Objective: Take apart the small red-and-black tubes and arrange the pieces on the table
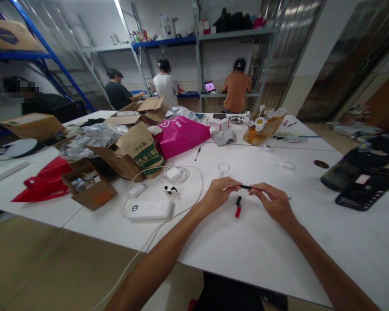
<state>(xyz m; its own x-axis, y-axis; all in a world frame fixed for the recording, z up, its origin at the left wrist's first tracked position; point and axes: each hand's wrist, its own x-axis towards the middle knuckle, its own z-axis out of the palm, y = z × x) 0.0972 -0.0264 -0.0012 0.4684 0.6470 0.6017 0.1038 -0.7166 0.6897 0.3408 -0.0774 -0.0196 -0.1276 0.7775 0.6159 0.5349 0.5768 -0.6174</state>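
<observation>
Above the white table [210, 250], a short slim black stick [245, 187] is held level between both hands; its exact kind is too small to make out. My left hand [221, 189] pinches its left end, and my right hand [272, 198] pinches the right end with thumb and fingertips. Just below, apart from my hands, lies a small red-and-black piece [238, 207], red end toward me. A clear round glass [224, 167] stands a little behind my left hand. Farther back lies a pen [197, 153].
To the left are a white power bank [151, 209], a looped white cable [175, 174], a small carton [89, 185] and a pink bag [181, 136]. Black packages [366, 188] stand at right. Several people sit beyond the table, near metal shelves [236, 34].
</observation>
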